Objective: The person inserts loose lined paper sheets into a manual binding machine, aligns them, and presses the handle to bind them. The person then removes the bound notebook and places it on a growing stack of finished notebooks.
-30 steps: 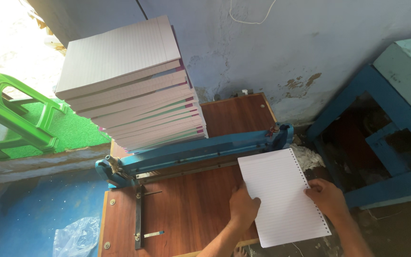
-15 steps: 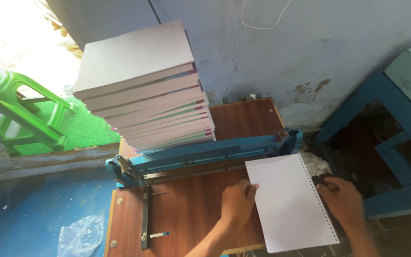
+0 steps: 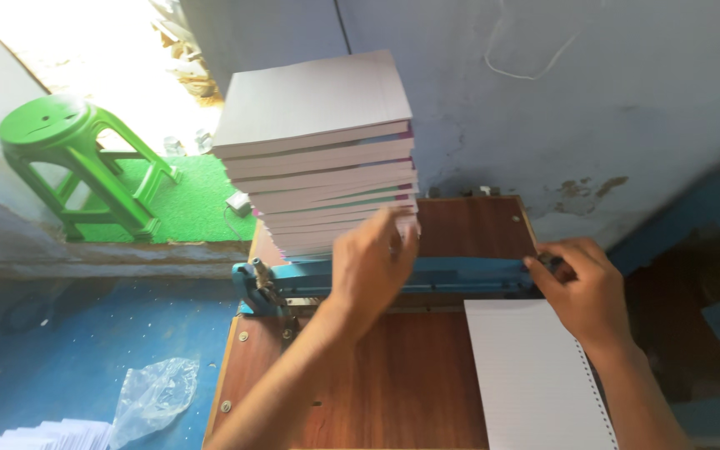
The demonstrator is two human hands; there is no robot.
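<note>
Here, wooden board (image 3: 393, 392) abuts blue-grey wall (image 3: 627, 100), green stool (image 3: 77, 158) nearby.

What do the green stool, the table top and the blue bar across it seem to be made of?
Green stool: probably moulded plastic, one even colour with a slight shine. Table top: wood or a wood-look laminate, reddish-brown with visible grain and a smooth finish. Blue bar: likely painted metal, with straight hard edges and bare grey fittings at its left end.
</note>
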